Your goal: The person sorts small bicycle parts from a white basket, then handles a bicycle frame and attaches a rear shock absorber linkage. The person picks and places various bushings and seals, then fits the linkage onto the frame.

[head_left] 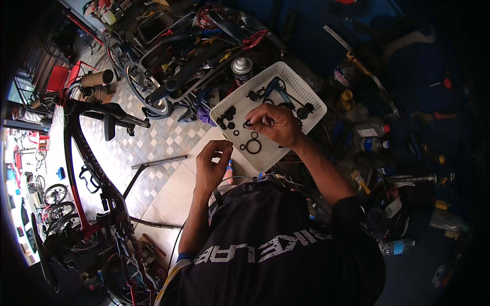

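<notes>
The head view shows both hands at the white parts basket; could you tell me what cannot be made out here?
- Whatever the right hand pinches over the white basket: too small, hidden by the fingers.
- Whether the left hand holds anything: curled fingers cover it.
- The small black parts beside the black rings: too small to identify.
- The shelf at right: too dark.
</notes>
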Available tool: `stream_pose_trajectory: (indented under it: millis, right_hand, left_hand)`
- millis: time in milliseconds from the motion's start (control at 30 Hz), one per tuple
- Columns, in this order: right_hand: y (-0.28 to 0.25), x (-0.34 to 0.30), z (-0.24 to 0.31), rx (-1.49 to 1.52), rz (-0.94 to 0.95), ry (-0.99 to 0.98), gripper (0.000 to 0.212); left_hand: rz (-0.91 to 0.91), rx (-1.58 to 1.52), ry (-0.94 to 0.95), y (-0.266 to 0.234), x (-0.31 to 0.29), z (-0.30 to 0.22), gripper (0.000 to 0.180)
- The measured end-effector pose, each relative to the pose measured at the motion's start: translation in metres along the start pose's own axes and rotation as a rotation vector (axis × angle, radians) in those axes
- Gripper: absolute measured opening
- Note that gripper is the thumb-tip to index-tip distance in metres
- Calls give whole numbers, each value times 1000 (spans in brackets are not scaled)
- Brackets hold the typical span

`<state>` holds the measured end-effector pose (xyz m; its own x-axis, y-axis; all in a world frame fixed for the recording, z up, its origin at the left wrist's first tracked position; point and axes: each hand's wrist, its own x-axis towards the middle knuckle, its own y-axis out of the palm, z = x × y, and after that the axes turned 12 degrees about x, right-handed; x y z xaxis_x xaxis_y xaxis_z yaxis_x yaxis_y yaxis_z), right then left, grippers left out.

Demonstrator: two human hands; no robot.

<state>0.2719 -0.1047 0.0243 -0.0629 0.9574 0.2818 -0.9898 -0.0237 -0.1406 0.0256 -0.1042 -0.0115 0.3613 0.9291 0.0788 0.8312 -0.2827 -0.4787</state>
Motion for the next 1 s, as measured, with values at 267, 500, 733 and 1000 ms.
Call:
stream_pose_trajectory:
  millis: [267, 500, 733, 1000]
  right_hand:
    - [-8, 12, -76, -447, 174, 293, 18]
    - [19, 41, -93, -723, 294, 196, 32]
    - [19, 50, -109, -777, 360, 184, 22]
    - [-16, 50, -98, -788, 311, 359, 16]
  left_hand:
    - [38, 32, -59, -7, -13, 7, 13]
    - [-67, 42, -92, -24, -25, 20, 12]
    - [-106, 66, -150, -33, -32, 31, 12]
    - [-83, 70, -160, -35, -30, 33, 12]
